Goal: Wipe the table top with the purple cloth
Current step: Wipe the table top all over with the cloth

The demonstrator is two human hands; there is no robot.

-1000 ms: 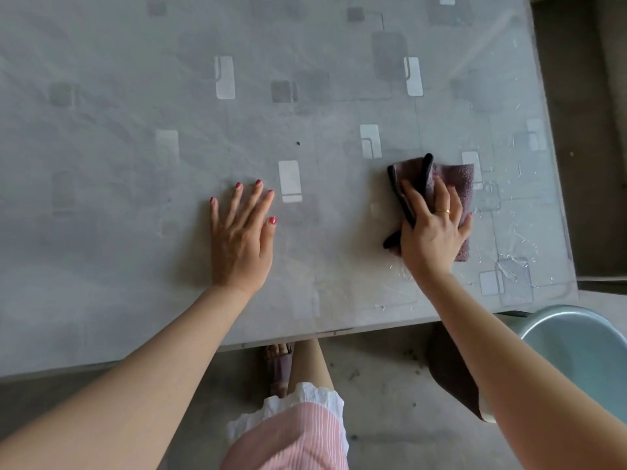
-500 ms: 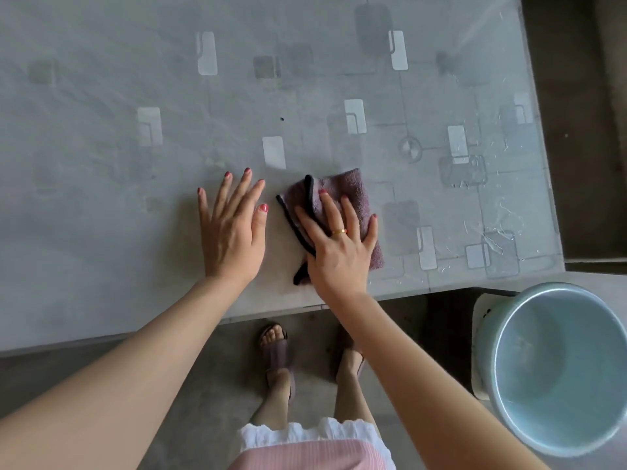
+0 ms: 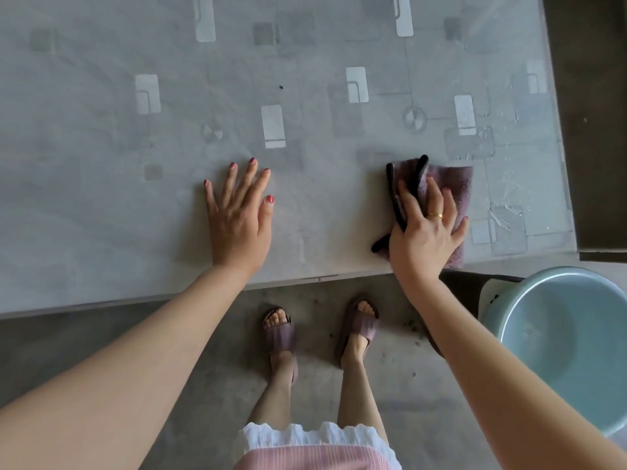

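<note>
Much of the purple cloth point(image 3: 456, 191) is covered by the right hand point(image 3: 424, 232), so the fold beneath the palm cannot be made out. The table top point(image 3: 101, 164) is cut off at the upper and left edges. The blue basin point(image 3: 559, 340) is cropped at the right edge and partly hidden by the right forearm.

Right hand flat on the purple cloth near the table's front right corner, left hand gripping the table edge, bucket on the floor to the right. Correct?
One error: the left hand isn't gripping the edge. The head view shows it lying flat, fingers straight, on the table top. The rest holds: right hand flat on the cloth near the front right corner, bucket on the floor to the right.
</note>
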